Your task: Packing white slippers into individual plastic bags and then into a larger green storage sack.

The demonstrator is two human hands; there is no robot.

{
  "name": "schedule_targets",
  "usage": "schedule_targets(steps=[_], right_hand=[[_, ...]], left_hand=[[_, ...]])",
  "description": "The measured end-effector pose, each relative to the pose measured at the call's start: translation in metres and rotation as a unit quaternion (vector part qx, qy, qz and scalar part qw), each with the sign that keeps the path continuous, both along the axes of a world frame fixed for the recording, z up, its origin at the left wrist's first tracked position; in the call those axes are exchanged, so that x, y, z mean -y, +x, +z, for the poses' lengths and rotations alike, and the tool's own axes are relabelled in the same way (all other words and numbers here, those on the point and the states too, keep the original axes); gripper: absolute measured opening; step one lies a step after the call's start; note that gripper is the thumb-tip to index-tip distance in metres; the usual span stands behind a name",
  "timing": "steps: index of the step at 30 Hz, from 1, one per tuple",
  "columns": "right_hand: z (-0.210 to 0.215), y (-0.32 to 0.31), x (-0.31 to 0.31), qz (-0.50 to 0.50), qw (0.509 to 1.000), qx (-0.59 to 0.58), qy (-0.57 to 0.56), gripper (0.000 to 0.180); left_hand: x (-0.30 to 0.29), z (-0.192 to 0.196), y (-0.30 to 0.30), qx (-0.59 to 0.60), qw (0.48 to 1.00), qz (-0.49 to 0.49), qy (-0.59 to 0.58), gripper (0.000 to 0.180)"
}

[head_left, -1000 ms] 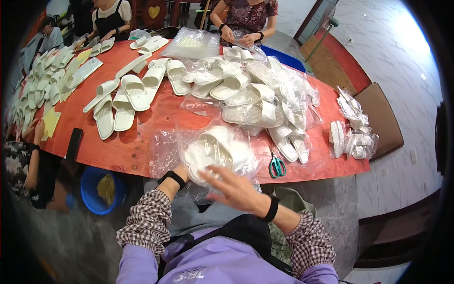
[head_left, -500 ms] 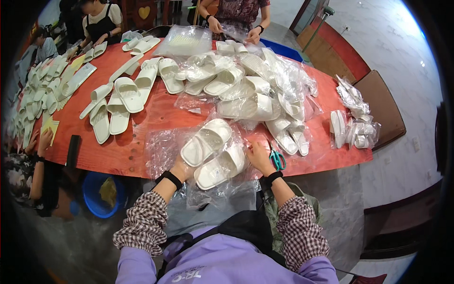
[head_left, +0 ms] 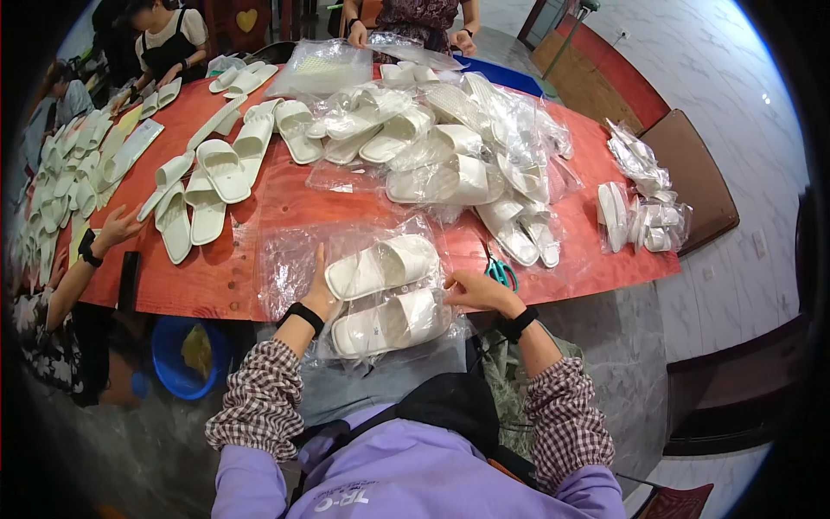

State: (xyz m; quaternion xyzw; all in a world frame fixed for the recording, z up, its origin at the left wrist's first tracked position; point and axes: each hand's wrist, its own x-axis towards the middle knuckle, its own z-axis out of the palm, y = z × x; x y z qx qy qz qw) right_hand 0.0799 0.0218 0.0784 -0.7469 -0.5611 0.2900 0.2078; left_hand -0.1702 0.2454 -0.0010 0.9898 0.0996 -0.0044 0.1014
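Two white open-toe slippers lie side by side at the table's near edge, inside a clear plastic bag. Their heel ends point left and their straps lie to the right. My left hand grips the heel end of the upper slipper through or beside the film, thumb up; some of its fingers are hidden under the slippers. At the bag's right side, my right hand pinches the film between thumb and bent fingers. Teal-handled scissors rest just beyond my right hand.
Bagged slippers are heaped beyond my hands, with smaller bagged packs at the right. Loose slippers lie left, near a co-worker's hand. A black bar-like object and a blue basin are nearby. Another person handles plastic opposite.
The slippers have turned from a slant to lie more level and parallel in the bag. My right hand's fingers have bent inward onto the film. The co-worker's hand at left has lifted and opened.
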Motion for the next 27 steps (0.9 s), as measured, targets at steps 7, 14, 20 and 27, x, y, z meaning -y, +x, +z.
schedule_targets(steps=[7, 14, 20, 27], right_hand=[[-0.007, 0.013, -0.087, -0.224, 0.973, 0.041, 0.035, 0.040], [-0.081, 0.030, -0.104, -0.298, 0.944, 0.051, 0.136, 0.035], [-0.070, 0.003, -0.109, -0.362, 0.914, 0.075, 0.169, 0.026], [-0.071, 0.019, -0.109, -0.355, 0.922, 0.085, 0.131, 0.030]], left_hand=[[-0.003, -0.007, -0.010, -0.041, 0.998, 0.014, 0.034, 0.058], [-0.012, -0.013, -0.003, 0.065, 0.998, -0.012, -0.010, 0.048], [-0.059, 0.023, -0.071, 0.309, 0.843, 0.315, -0.308, 0.043], [0.029, 0.141, -0.074, 0.254, 0.939, 0.233, -0.006, 0.043]])
